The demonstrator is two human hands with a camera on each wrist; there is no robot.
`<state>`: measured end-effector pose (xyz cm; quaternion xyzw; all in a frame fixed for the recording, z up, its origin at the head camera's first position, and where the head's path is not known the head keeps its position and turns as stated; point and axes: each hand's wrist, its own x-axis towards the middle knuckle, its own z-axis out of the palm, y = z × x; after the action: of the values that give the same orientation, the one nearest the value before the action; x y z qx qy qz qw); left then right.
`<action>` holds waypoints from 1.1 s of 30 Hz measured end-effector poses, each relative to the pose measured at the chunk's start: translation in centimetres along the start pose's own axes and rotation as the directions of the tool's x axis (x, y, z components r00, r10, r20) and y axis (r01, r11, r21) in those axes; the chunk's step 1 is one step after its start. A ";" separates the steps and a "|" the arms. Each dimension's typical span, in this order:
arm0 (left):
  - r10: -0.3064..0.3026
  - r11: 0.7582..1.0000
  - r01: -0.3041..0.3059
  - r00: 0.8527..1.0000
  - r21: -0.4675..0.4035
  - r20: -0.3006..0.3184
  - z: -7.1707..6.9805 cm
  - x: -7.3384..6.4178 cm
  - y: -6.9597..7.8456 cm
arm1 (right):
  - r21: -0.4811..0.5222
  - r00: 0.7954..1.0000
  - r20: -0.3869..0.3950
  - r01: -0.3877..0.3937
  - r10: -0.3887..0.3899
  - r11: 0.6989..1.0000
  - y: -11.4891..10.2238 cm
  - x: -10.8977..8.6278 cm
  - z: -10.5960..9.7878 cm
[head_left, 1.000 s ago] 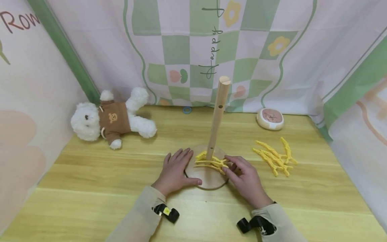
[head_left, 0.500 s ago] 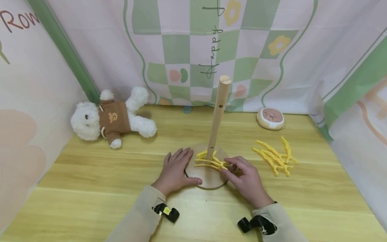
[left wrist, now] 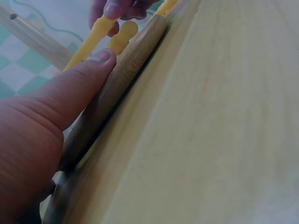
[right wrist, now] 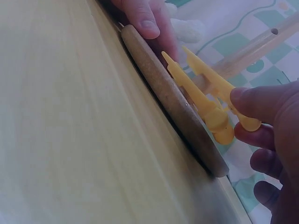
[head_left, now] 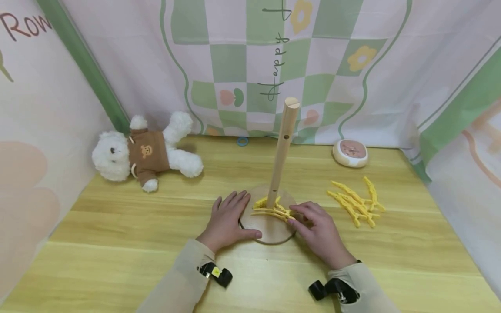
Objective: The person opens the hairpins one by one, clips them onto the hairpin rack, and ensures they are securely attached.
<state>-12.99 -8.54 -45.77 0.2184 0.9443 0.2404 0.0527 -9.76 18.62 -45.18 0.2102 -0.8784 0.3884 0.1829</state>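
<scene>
A round wooden base point(head_left: 270, 232) lies on the table with an upright wooden post point(head_left: 281, 152) rising from it, holes along its side. My left hand point(head_left: 227, 224) rests on the base's left edge, fingers straight and thumb along the front rim. Between the thumb and index finger of my right hand point(head_left: 318, 232) is a yellow branch-shaped plastic piece point(right wrist: 222, 86), pinched by one end, just above the base. Below and beside it, more yellow branch-shaped pieces point(right wrist: 198, 100) lie around the post's foot; their overlap hides how they join.
Several loose yellow branch-shaped pieces point(head_left: 354, 203) lie on the table to the right. Farther back sit a pink-and-white rounded device point(head_left: 350, 153) and a blue ring point(head_left: 242, 141). A white plush toy in a brown top point(head_left: 150, 152) lies at the left. Printed curtains point(head_left: 266, 65) enclose the table.
My right hand has shifted the pinched yellow piece slightly down, closer to the piece beneath it. The left hand and the base hold their place.
</scene>
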 end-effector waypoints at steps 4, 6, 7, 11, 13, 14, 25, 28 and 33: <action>-0.003 1.000 0.003 1.000 0.011 0.001 0.0 0.0 0.0 | 0.000 1.000 0.003 -0.009 0.009 1.000 0.1 0.0 0.0; -0.002 1.000 0.002 1.000 0.012 0.000 0.0 0.0 0.0 | 0.005 1.000 0.005 -0.018 0.018 1.000 0.1 0.0 0.0; -0.001 1.000 0.001 1.000 0.013 -0.001 -0.1 0.0 0.0 | 0.009 1.000 0.007 -0.025 0.025 1.000 0.1 0.0 0.0; 0.007 1.000 -0.007 1.000 0.003 -0.005 -0.2 -0.1 0.1 | 0.020 0.999 0.012 -0.053 0.053 0.998 0.0 0.0 0.0; 0.006 1.000 -0.006 1.000 0.000 -0.004 -0.3 -0.1 0.2 | 0.023 0.998 0.014 -0.063 0.063 0.998 0.0 0.0 0.0; 0.006 1.000 -0.006 1.000 -0.003 -0.004 -0.3 -0.1 0.2 | 0.024 0.998 0.014 -0.066 0.066 0.998 0.0 0.0 0.0; 0.003 1.000 -0.003 1.000 -0.008 0.004 -0.2 -0.1 0.1 | 0.044 0.996 0.020 -0.093 0.092 0.995 0.1 0.0 0.0; 0.003 1.000 -0.003 1.000 -0.011 0.002 -0.3 -0.1 0.2 | 0.048 0.995 0.024 -0.099 0.098 0.994 0.1 -0.1 0.0; 0.001 1.000 -0.001 1.000 -0.007 0.000 -0.3 -0.2 0.3 | 0.049 0.994 0.026 -0.104 0.103 0.993 0.1 -0.1 0.0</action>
<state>-12.79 -8.55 -45.38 0.2186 0.9434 0.2435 0.0532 -9.77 18.68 -45.32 0.1734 -0.8801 0.4169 0.1470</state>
